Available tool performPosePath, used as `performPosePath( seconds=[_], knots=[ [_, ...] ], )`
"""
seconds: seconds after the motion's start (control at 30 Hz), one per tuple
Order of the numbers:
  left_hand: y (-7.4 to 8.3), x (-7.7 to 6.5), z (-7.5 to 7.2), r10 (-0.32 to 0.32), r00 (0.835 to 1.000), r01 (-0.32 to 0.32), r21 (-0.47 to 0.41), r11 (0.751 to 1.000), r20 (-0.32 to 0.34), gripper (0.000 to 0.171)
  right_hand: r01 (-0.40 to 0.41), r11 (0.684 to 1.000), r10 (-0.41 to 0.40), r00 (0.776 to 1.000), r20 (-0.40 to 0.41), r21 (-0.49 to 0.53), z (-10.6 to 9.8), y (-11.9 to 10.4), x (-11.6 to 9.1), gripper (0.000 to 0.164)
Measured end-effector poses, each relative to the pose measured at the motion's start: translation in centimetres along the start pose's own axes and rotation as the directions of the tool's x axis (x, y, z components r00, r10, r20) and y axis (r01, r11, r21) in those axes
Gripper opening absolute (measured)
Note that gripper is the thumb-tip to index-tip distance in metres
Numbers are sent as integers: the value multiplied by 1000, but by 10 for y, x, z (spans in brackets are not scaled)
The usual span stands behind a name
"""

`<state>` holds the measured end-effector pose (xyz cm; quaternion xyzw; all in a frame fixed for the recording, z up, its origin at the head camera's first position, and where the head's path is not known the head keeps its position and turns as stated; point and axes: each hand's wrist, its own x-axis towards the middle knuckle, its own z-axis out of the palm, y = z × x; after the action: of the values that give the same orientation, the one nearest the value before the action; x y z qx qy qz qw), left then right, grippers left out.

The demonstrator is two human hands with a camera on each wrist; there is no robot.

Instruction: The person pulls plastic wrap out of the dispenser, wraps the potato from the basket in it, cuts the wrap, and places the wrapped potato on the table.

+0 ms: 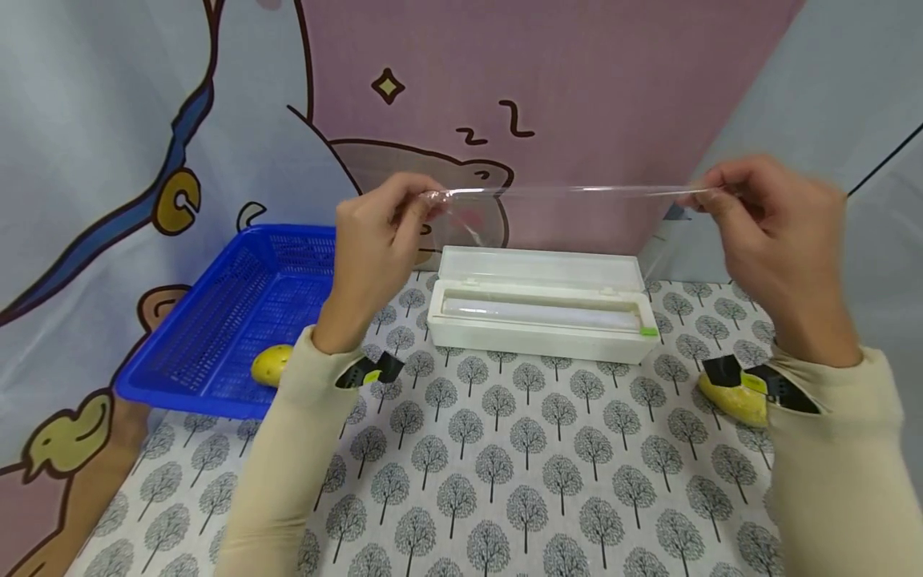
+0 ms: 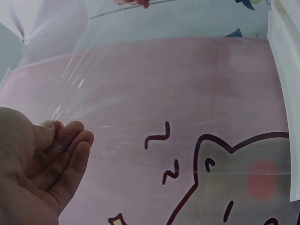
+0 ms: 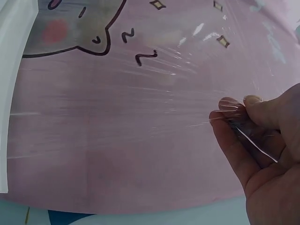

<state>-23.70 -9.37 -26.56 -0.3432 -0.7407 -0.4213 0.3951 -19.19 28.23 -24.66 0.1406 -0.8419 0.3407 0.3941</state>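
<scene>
A sheet of clear plastic wrap (image 1: 577, 191) is stretched between both hands, above a white wrap dispenser box (image 1: 541, 340). My left hand (image 1: 382, 248) pinches one corner between thumb and fingers; the left wrist view shows creases in the wrap (image 2: 70, 89) fanning out from that grip. At the other corner my right hand (image 1: 786, 240) pinches the wrap (image 3: 168, 108), seen close in the right wrist view. The box's lid (image 1: 541, 269) stands raised at the back, and a roll (image 1: 541, 312) lies inside. From the hands the film runs down toward the box.
A blue plastic basket (image 1: 195, 393) stands at the left with a yellow mango (image 1: 270, 365) in it. Another yellow mango (image 1: 734, 401) lies on the tree-print cloth (image 1: 526, 465), partly behind the right wrist. A cartoon-print curtain (image 1: 577, 80) hangs behind the table.
</scene>
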Motion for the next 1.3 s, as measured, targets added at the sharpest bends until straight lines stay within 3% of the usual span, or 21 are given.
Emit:
performPosePath(
  seconds=[0.13, 0.27, 0.5, 0.63, 0.77, 0.9, 1.0, 1.13, 1.23, 1.3],
  knots=[
    [10, -11, -10, 34, 999, -34, 11, 999, 17, 16, 69, 996, -68, 997, 21, -64, -12, -7, -14, 13],
    [22, -25, -20, 54, 997, -55, 29, 998, 52, 15, 129, 990, -123, 989, 86, -63, -27, -16, -30, 10],
    [45, -51, -41, 67, 986, -74, 40, 996, 153, 12, 174, 984, -177, 959, 220, 34, -50, -25, -64, 12],
    [56, -69, -54, 77, 968, -75, -16, 997, 239, 8, 168, 982, -187, 924, 333, 84, -61, -28, -85, 15],
    [65, -88, -66, 110, 930, -73, -116, 990, 352, 13, 178, 980, -201, 859, 470, 93, -71, -27, -105, 29],
    [71, -106, -74, 160, 869, -82, -184, 979, 468, 18, 178, 976, -219, 782, 584, 127, -74, -19, -126, 43],
    [72, -119, -76, 167, 806, -62, -200, 978, 568, 21, 155, 966, -256, 707, 660, 208, -72, -10, -141, 53],
    [68, -137, -74, 146, 688, 6, -206, 978, 710, 24, 56, 932, -322, 581, 748, 357, -61, 2, -161, 60],
    [64, -154, -68, 130, 595, 57, -203, 977, 793, 22, -39, 903, -348, 517, 782, 427, -49, 8, -177, 54],
    [62, -164, -63, 130, 542, 66, -196, 978, 830, 19, -65, 894, -356, 500, 789, 444, -40, 11, -189, 51]
  ],
)
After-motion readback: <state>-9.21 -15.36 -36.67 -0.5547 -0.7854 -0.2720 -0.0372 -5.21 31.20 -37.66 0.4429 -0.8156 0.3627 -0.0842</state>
